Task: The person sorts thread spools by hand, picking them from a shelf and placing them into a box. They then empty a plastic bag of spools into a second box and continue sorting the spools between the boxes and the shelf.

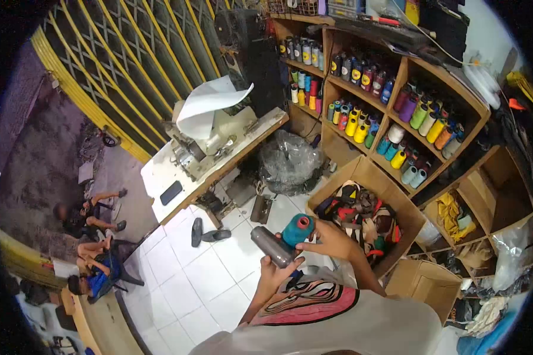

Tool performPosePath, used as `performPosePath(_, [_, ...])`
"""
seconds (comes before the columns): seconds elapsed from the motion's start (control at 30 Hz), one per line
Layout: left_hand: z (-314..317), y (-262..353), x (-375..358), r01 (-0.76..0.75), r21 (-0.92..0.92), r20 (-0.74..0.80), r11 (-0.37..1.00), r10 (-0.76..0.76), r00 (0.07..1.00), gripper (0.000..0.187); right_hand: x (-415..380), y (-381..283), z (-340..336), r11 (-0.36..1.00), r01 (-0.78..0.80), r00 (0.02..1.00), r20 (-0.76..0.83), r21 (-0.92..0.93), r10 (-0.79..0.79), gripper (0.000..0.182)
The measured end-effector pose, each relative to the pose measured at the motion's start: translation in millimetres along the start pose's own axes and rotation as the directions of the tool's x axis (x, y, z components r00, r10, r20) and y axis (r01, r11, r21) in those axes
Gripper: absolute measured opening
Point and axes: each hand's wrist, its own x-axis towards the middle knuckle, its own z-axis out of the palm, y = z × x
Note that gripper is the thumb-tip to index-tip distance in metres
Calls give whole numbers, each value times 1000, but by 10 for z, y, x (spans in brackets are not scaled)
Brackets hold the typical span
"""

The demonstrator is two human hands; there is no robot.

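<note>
My left hand (275, 275) is wrapped around a grey thread cone (270, 245), held low in front of my chest. Beside it, my right hand (328, 238) grips a teal thread cone (297, 229) with a red core showing at its top. The two cones touch at their sides. Both hands hover over the white tiled floor (201, 278), close to a cardboard box of fabric pieces (367, 216).
Wooden shelves (408, 127) packed with several coloured thread cones rise to the right. A sewing machine (210, 139) sits on a white table with a phone (171, 192). Sandals (210, 234) lie on the floor. People sit at the far left (92, 236). A smaller cardboard box (423, 284) stands nearby.
</note>
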Motion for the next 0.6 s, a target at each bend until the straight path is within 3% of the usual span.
performPosePath(0.07, [-106, 303, 60, 45, 147, -119, 988, -27, 993, 78, 214, -130, -9, 997, -53, 997, -50, 53, 56, 60])
performPosePath(0.1, [-37, 443, 93, 31, 398, -198, 917, 53, 979, 79, 339, -135, -13, 997, -39, 995, -88, 72, 45, 61])
performPosePath(0.17, [-150, 848, 267, 87, 498, -212, 863, 24, 977, 79, 660, 28, 49, 996, 9, 987, -163, 92, 6, 60])
performPosePath(0.37, [-416, 2061, 1054, 245, 624, -249, 742, -108, 963, 74, 1736, 163, 145, 980, -199, 967, -158, 7, 198, 59])
performPosePath(0.47, [-439, 2632, 1495, 425, 811, -359, 402, -234, 904, 70, 2160, 98, 159, 967, -246, 944, -245, -67, 223, 59])
performPosePath(0.53, [-280, 2828, 1768, 341, 891, -287, 299, -211, 935, 65, 2434, 69, 124, 958, -275, 919, -316, -82, 236, 60])
performPosePath(0.57, [-285, 2917, 1880, 287, 924, -243, 254, -191, 951, 65, 2558, -15, 56, 913, -403, 878, -308, -59, 367, 60])
performPosePath(0.6, [-289, 3001, 1965, 235, 949, -201, 208, -174, 964, 65, 2668, 47, 44, 916, -388, 863, -389, -100, 323, 61])
